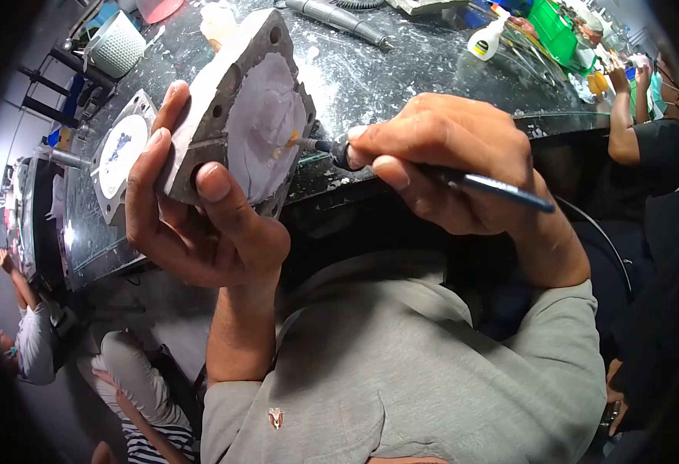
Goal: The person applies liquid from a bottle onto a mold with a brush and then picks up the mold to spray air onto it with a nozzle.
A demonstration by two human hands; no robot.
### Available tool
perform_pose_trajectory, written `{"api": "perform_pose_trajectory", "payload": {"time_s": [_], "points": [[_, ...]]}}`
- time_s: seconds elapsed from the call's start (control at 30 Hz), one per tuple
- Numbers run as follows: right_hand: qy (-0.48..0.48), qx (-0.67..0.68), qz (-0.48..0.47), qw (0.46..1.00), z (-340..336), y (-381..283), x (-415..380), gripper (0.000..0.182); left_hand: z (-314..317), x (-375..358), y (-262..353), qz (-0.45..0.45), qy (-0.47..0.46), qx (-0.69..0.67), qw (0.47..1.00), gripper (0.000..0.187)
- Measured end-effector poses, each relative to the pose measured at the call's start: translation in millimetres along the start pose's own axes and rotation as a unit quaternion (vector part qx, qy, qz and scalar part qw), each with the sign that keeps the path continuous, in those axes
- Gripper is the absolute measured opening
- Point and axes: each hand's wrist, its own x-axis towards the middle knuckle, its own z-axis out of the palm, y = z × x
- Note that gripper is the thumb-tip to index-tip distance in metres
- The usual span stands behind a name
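My left hand (220,240) grips a grey metal mould frame (192,131), tilted up off the table, with the thumb on its near edge and fingers behind. White plaster (250,108) fills the frame, with a hollowed, uneven surface. A small yellowish patch shows on the plaster near its right side. My right hand (455,158) pinches a thin brush (510,192) with a dark blue handle, its tip at that yellowish patch. Part of the brush is hidden by the fingers.
On the black table (424,85) stand a second frame with white filling (127,147), a white perforated basket (115,45), a grey handpiece (339,22), a white bottle (486,39) and a green crate (552,31). A co-worker (653,147) sits at right; others are at left.
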Motion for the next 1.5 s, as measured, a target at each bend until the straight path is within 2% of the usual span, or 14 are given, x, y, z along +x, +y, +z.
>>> {"api": "perform_pose_trajectory", "payload": {"time_s": [0.13,0.27,0.43,0.6,0.77,0.83,1.0,1.07,1.17,1.5], "points": [[-0.019,0.034,0.052,0.998,-7.0,-0.4,0.6,0.013,-3.3,-0.6,-2.3,0.018,-0.026,0.011,0.999,0.036],[0.018,0.003,0.001,1.000,-3.1,2.7,3.7,0.011,-3.5,-1.0,-2.3,0.019,-0.026,-0.006,0.999,0.036],[0.012,-0.001,0.025,1.000,-0.9,-1.3,-0.1,0.011,-2.4,-1.3,0.7,-0.001,-0.013,-0.001,1.000,0.036],[0.003,0.039,0.061,0.997,-5.2,0.2,0.0,0.015,-4.6,-1.5,-3.9,0.016,-0.023,-0.001,1.000,0.036],[0.001,0.022,0.050,0.999,-7.3,0.3,2.1,0.015,-4.9,1.3,-2.0,0.044,-0.047,0.010,0.998,0.034],[0.017,0.042,0.102,0.994,-4.5,-2.2,3.9,0.013,-5.8,1.3,-0.4,0.068,-0.071,0.028,0.995,0.032],[0.027,-0.013,0.090,0.996,-8.4,3.0,10.5,0.016,-7.7,1.2,2.2,0.076,-0.080,0.039,0.993,0.034],[0.042,-0.019,0.053,0.998,-7.5,4.0,10.8,0.016,-8.4,1.8,2.9,0.085,-0.088,0.044,0.992,0.034],[0.042,-0.038,0.083,0.995,-7.3,2.2,14.2,0.016,-6.9,0.5,4.6,0.088,-0.091,0.051,0.991,0.035],[0.044,-0.014,0.074,0.996,-5.6,0.5,7.3,0.018,-6.2,-0.4,5.8,0.077,-0.083,0.045,0.992,0.035]]}}
